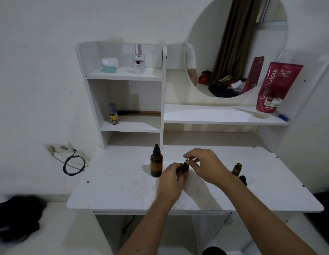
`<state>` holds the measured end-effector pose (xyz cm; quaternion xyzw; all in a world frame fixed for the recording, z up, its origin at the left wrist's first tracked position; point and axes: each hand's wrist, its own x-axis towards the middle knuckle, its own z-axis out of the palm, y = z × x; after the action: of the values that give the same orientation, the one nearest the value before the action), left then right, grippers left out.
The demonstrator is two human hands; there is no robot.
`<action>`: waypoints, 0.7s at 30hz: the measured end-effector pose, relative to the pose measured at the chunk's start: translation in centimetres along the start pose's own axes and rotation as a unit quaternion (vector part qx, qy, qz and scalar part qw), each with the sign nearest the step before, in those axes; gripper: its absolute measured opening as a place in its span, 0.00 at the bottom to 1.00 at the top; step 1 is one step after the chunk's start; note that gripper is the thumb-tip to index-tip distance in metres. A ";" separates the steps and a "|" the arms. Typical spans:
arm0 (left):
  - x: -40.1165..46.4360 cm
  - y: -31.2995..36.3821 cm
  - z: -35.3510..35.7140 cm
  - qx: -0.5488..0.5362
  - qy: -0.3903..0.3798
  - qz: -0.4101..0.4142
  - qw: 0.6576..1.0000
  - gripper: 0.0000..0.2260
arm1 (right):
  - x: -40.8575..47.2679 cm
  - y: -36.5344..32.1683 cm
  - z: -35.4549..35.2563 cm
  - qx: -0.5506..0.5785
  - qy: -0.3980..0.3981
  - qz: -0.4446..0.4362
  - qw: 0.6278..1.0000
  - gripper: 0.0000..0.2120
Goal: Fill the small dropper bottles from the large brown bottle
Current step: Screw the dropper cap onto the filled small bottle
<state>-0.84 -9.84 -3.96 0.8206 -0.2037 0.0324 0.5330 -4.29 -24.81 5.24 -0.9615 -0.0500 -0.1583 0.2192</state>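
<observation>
While my left hand [172, 178] grips the small dropper bottle [185, 168] upright over the worktop [112, 183], cap up, just right of the large brown bottle [156, 165], my right hand [206, 165] fingers pinch its cap [186, 162], which I should twist steadily without tilting.

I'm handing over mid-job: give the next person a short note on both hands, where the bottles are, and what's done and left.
Left hand: grips a small dropper bottle just above the white table.
Right hand: fingers pinch that bottle's black cap; whether it is going on or coming off I cannot tell.
Large brown bottle: upright left of the hands, dropper cap on.
Second small bottle: upright at right, uncapped, with its black dropper lying beside it.
Done: fill levels not readable.
Left: settle the cap on the held bottle, check both small bottles, fill from the large one, recap.
</observation>
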 end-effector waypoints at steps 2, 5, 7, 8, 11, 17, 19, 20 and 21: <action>0.1 0.0 -0.1 -0.001 -0.002 0.005 1.000 0.10 | 0.1 -0.1 0.2 -0.023 -0.007 0.003 1.000 0.06; -0.1 0.1 0.0 0.002 -0.005 -0.004 1.000 0.11 | 0.1 -0.2 0.3 -0.078 0.007 0.035 0.996 0.13; -0.2 0.3 0.1 -0.001 -0.009 -0.018 1.000 0.11 | -0.1 -0.2 0.3 -0.070 0.026 0.023 0.997 0.14; -0.2 0.4 0.1 0.001 -0.008 -0.023 1.000 0.11 | -0.1 -0.2 0.4 -0.041 0.020 0.012 0.999 0.11; 0.0 0.4 0.0 0.008 0.000 -0.020 1.000 0.10 | 0.1 -0.2 0.6 -0.029 -0.041 -0.022 0.998 0.09; 0.2 0.1 0.0 0.015 0.000 -0.012 1.000 0.09 | 1.4 -0.5 1.2 -0.106 -0.055 0.001 0.993 0.09; 0.2 0.0 0.1 0.010 -0.002 -0.012 1.000 0.09 | 1.4 -0.2 0.7 -0.090 -0.076 0.000 0.993 0.08; 0.3 0.0 0.1 0.008 -0.003 -0.014 1.000 0.08 | 1.3 0.0 0.5 -0.065 -0.085 0.001 0.994 0.09; 0.3 0.0 0.1 0.007 -0.002 -0.014 1.000 0.08 | 1.3 0.2 0.2 -0.040 -0.091 0.002 0.995 0.10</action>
<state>-0.62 -10.04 -3.94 0.8274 -0.1927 0.0246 0.5270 -3.00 -24.89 5.34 -0.9801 -0.0611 -0.0714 0.1749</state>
